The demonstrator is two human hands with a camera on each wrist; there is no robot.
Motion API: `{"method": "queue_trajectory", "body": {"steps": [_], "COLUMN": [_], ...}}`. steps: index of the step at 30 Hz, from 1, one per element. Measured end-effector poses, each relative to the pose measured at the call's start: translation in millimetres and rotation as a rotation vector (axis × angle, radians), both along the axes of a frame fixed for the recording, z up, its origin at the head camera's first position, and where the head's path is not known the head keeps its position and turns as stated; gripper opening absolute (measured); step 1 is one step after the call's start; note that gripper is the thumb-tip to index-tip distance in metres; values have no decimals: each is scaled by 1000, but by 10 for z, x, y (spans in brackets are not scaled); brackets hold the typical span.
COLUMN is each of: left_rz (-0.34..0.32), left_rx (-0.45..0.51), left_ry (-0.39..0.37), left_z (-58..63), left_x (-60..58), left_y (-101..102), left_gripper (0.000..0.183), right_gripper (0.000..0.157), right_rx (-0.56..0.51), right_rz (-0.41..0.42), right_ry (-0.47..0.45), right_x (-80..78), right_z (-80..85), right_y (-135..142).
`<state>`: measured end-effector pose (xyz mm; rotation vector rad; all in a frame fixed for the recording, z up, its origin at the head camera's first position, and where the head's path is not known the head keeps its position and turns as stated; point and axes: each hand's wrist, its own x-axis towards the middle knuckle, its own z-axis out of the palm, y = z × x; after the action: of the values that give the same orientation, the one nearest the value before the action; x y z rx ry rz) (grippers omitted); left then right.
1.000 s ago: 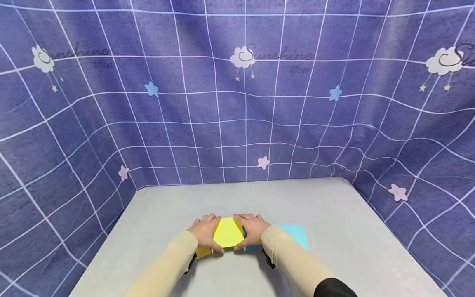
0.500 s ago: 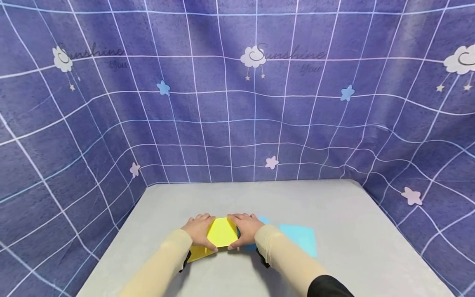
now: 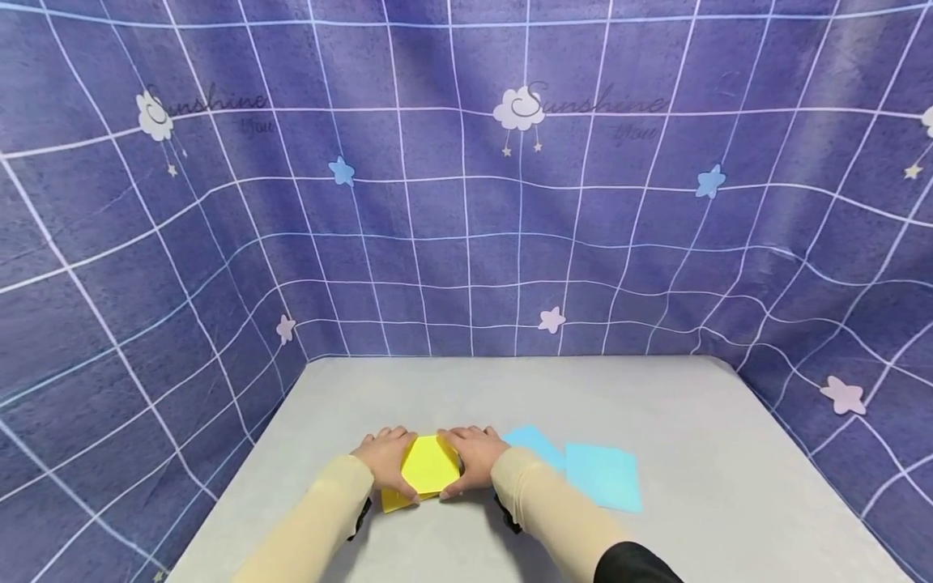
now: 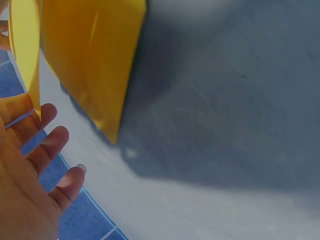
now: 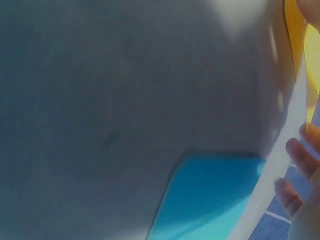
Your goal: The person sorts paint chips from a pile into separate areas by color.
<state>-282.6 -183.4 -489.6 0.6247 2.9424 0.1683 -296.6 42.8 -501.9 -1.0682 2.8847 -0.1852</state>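
A thin, smooth yellow sheet (image 3: 430,463) bows slightly at the lower centre of the head view, above a second yellow sheet (image 3: 394,500). To the right, two flat pale-blue sheets (image 3: 603,476) lie on the grey table (image 3: 656,405), one partly behind my cream sleeve (image 3: 564,512). My left hand (image 3: 386,460) and right hand (image 3: 474,457) grip the upper sheet's opposite sides, thumbs nearest me, outer fingers loosely spread.

upper sheet (image 3: 430,464) over lower sheet (image 3: 394,500) | two sheets (image 3: 603,478) right | curtain (image 3: 466,267) behind table (image 3: 700,526)
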Motion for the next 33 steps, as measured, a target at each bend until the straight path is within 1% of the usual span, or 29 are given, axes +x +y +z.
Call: {"method": "queue_trajectory", "body": {"steps": [3,7,9,13,19,22,25,29,33], "left_rz": [5,20,30,49,70,74,79,64,21], "left_rx": [-8,-27,-41,-52,-58,-57,-74,-50,-9], "left_ry": [-5,-16,-30,-57,-85,-83,-61,-37,-19], "left_z": [25,86,92,85,22,-11,-43,-11,9], "left_x": [45,61,71,106,114,95,66,37,3], "left_y": [-49,-74,-85,-109,-143,-109,-42,110,298], "left_gripper": [103,100,100,101,102,106,110,106,104], "right_gripper": [106,105,104,103,102,104,105,104,105], "right_rx": [3,-6,-1,11,12,7,14,25,47], "right_rz": [16,27,31,39,43,35,21,-13,-49], "right_ry": [7,15,15,17,22,12,6,-6,-31], "right_x": [15,11,10,34,64,49,23,-16,-65], "right_z": [-22,-37,-55,-97,-157,-180,-151,-30,39], "right_y": [-67,-116,-144,-195,-234,-181,-69,142,381]}}
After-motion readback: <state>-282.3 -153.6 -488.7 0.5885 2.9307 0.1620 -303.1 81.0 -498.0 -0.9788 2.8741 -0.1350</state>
